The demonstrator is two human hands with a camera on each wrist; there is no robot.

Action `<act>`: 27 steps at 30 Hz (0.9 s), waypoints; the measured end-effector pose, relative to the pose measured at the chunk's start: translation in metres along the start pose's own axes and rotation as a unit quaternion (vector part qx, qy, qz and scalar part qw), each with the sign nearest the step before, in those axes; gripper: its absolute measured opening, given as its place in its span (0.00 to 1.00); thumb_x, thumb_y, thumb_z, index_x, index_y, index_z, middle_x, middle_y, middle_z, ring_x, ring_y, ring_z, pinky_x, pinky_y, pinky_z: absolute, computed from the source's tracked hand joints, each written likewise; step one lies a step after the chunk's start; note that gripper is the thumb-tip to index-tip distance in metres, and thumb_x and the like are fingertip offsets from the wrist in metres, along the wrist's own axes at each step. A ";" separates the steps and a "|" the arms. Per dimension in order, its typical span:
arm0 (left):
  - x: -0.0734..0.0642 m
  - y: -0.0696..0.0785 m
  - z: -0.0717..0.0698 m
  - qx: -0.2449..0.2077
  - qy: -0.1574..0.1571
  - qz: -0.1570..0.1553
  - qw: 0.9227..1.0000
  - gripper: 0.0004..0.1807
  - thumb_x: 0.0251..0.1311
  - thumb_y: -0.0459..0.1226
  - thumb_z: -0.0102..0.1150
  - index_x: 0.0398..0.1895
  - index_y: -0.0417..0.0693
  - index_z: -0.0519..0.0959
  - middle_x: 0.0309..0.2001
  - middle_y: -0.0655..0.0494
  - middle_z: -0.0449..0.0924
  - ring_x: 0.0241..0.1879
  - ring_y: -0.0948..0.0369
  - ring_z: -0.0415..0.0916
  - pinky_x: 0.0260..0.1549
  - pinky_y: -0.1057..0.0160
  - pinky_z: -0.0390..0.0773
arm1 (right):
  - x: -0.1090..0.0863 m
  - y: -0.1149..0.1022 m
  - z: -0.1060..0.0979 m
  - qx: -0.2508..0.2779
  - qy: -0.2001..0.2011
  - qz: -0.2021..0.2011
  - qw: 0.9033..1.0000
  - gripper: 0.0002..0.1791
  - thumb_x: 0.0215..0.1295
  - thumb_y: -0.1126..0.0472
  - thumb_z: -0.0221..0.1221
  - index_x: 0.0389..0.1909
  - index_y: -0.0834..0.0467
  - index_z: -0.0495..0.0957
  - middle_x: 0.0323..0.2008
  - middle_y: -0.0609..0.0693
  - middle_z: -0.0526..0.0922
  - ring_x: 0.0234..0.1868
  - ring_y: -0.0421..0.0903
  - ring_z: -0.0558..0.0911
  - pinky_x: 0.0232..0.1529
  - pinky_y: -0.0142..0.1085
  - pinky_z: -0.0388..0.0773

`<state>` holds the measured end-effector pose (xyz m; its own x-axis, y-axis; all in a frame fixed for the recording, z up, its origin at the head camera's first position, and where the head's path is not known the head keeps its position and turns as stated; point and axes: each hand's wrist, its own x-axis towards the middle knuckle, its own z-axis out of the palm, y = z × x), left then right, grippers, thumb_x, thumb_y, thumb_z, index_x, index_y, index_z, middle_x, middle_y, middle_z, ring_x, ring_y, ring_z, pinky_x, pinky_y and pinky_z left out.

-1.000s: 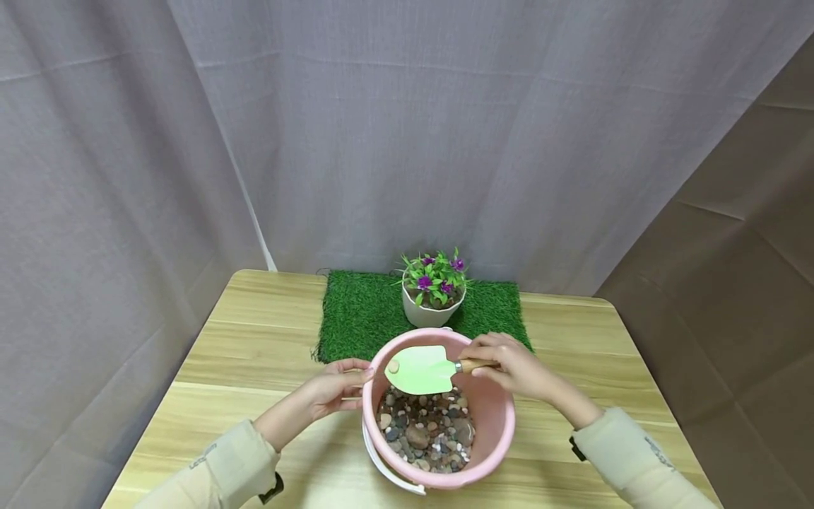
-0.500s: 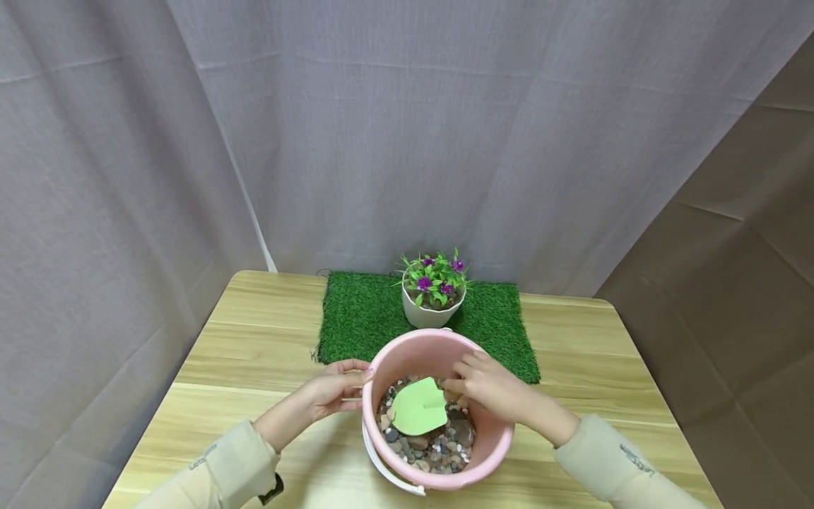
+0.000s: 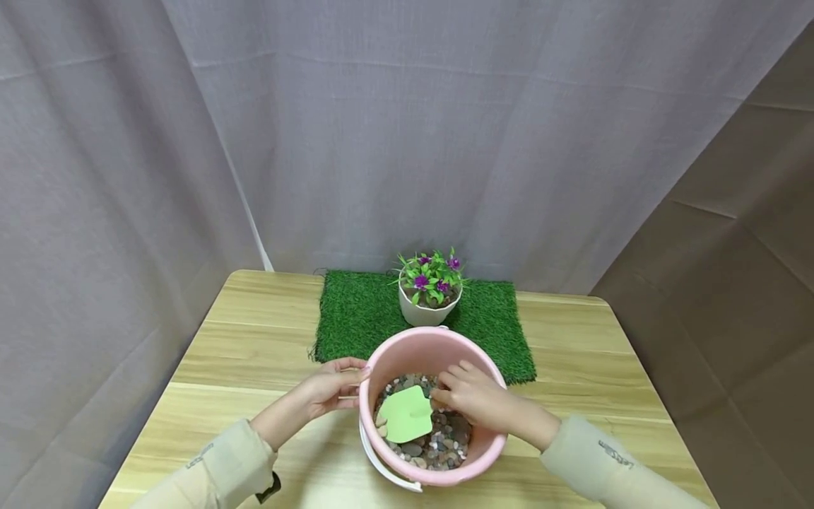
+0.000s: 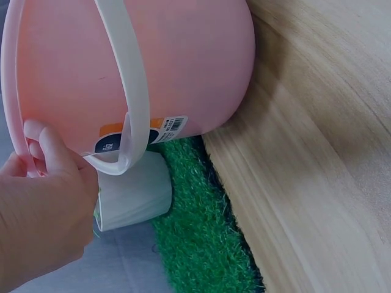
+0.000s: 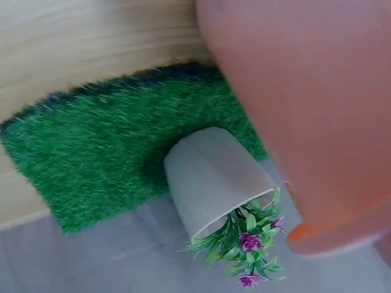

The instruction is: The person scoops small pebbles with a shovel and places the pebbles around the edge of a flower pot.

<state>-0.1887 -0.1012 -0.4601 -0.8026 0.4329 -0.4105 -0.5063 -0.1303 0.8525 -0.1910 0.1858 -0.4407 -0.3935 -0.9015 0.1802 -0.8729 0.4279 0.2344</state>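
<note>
A pink bucket (image 3: 410, 355) stands at the table's front with pebbles (image 3: 447, 444) on its bottom. My left hand (image 3: 333, 385) grips its left rim; in the left wrist view the thumb and fingers of that hand (image 4: 49, 201) pinch the rim, beside the bucket's white handle (image 4: 131, 73). Down inside the bucket, my right hand (image 3: 473, 397) holds a garden trowel. Its light green blade (image 3: 407, 416) lies low over the pebbles at the left, while its wooden grip is hidden by the hand. The right wrist view shows only the outside of the bucket (image 5: 311, 91), not the hand.
Behind the bucket, a white pot (image 3: 429, 312) with purple flowers (image 3: 421, 282) stands on a green artificial grass mat (image 3: 356, 318). The wooden table (image 3: 254, 339) extends to both sides. Grey curtains (image 3: 394, 141) hang behind it.
My right hand has lowered the trowel from rim height into the bucket, then shifted slightly left over the pebbles. The light stone seen on the blade's tip is no longer distinguishable there. My left hand stays put.
</note>
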 end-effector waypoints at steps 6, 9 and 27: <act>0.004 -0.002 0.001 -0.002 0.008 -0.002 1.000 0.10 0.63 0.35 0.56 0.45 0.44 0.72 0.30 0.58 0.82 0.30 0.67 0.80 0.31 0.72 0.85 | 0.005 0.010 0.002 0.050 -0.023 0.003 0.998 0.13 0.49 0.58 0.66 0.39 0.48 0.82 0.33 0.42 0.78 0.36 0.40 0.73 0.40 0.32 0.71; 0.004 -0.003 0.002 0.000 0.012 -0.004 1.000 0.11 0.63 0.35 0.56 0.46 0.43 0.72 0.30 0.58 0.81 0.29 0.68 0.80 0.31 0.72 0.85 | 0.001 0.015 0.002 0.094 -0.020 -0.003 0.995 0.13 0.49 0.57 0.66 0.39 0.48 0.82 0.33 0.41 0.79 0.36 0.38 0.74 0.39 0.30 0.71; 0.002 -0.003 -0.001 0.004 0.011 -0.006 1.000 0.11 0.63 0.35 0.55 0.47 0.42 0.71 0.29 0.58 0.81 0.29 0.68 0.80 0.31 0.72 0.85 | -0.009 0.036 -0.010 0.208 0.038 0.042 0.977 0.18 0.50 0.61 0.67 0.45 0.54 0.82 0.41 0.45 0.82 0.43 0.43 0.78 0.46 0.41 0.78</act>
<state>-0.1896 -0.1008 -0.4638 -0.8030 0.4143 -0.4284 -0.5142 -0.1182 0.8495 -0.2161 0.2099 -0.4246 -0.4594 -0.8502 0.2571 -0.8867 0.4220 -0.1888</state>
